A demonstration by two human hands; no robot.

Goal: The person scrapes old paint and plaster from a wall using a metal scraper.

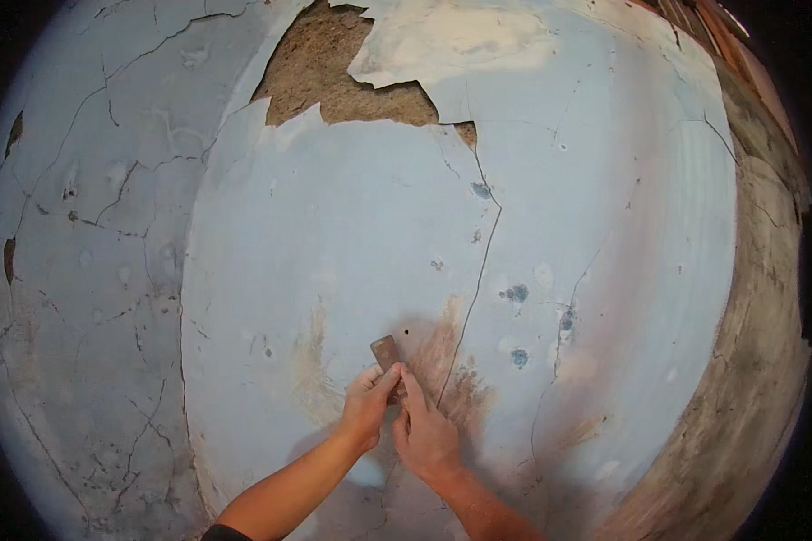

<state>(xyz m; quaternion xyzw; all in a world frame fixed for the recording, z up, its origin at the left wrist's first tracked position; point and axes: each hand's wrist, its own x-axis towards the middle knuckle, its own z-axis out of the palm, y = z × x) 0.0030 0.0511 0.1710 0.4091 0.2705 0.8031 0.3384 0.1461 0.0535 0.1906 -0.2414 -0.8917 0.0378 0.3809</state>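
Item 1: brown block (384, 350), flat and oblong, tilted with its upper end leaning left, located low and near centre, in front of a pale blue wall (334, 225). Contact between block and wall: cannot be told.

Item 2: left hand (366, 406), closed about the block, thumb and fingers meeting at its near side.

Item 3: right hand (426, 439), partly curled, fingertips at the block's right edge (whether it grips or only steadies cannot be told).

Item 4: small dark hole (406, 332), round, just above and right of the block.

Item 5: brownish smear (442, 347), right of the hands, beside a long crack (487, 257).

Item 6: large broken patch (320, 72), upper wall, rough brown material exposed.

Item 7: blue-grey spots (520, 358), scattered right of the crack.

State of work: apparently in progress, the block being in hand. Done: uncertain; the smear may be rubbed surface, though its cause is not shown. Left: the crack and the broken patch both stand open, with no filling visible; the hole likewise looks unfilled.
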